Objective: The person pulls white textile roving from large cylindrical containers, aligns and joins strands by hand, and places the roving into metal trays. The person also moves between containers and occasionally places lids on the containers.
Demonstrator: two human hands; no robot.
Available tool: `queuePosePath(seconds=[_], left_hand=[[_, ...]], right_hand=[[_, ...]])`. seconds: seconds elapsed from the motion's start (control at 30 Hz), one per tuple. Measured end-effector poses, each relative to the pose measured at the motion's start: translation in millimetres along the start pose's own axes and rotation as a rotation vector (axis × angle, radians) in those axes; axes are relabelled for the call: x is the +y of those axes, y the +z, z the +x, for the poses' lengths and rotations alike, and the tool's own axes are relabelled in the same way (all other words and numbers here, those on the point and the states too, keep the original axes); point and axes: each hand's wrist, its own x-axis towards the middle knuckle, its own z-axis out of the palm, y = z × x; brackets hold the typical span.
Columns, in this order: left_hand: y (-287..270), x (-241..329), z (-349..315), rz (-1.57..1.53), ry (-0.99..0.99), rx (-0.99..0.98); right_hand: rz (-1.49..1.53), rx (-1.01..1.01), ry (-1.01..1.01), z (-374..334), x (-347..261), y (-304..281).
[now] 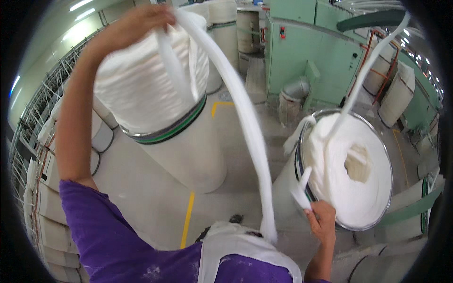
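My left hand [150,20] is raised over a tall can [188,160] heaped with coiled white fibre sliver [146,87]. Its fingers are closed round a thick sliver strand [240,101], blurred by motion. That strand arcs from the hand down to the front of my white apron [222,252]. At the near rim of a second can [283,181], on the right, my right hand [323,220] is closed on a short sliver end [302,192] hanging over the edge. Inside this can lies a ring of coiled sliver [330,177] with a hole in its middle.
Another thin strand [373,63] rises from the right can to a dark green arm [373,20]. Green machine cabinets [306,47] stand behind, with a silver duct [297,88] at their foot. Yellow lines [188,219] mark the grey floor. More cans [398,96] stand on both sides.
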Motion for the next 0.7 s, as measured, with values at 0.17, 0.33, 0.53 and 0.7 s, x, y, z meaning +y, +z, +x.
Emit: queuePosePath(seconds=[0.17, 0.33, 0.53, 0.7], left_hand=[[-33, -89, 17, 1.13, -0.406, 0.227], [71, 12, -81, 0.409, -0.152, 0.583], [228, 2, -173, -0.646, -0.573, -0.288], [321, -38, -123, -1.062, -0.638, 0.433]], right_hand=[[0.036, 0.082, -0.02, 6, -15, 8], [-0.025, 0.108, 0.074, 13, -32, 12], [0.064, 0.139, 0.214, 19, -53, 12], [0.047, 0.066, 0.246, 25, -62, 10]])
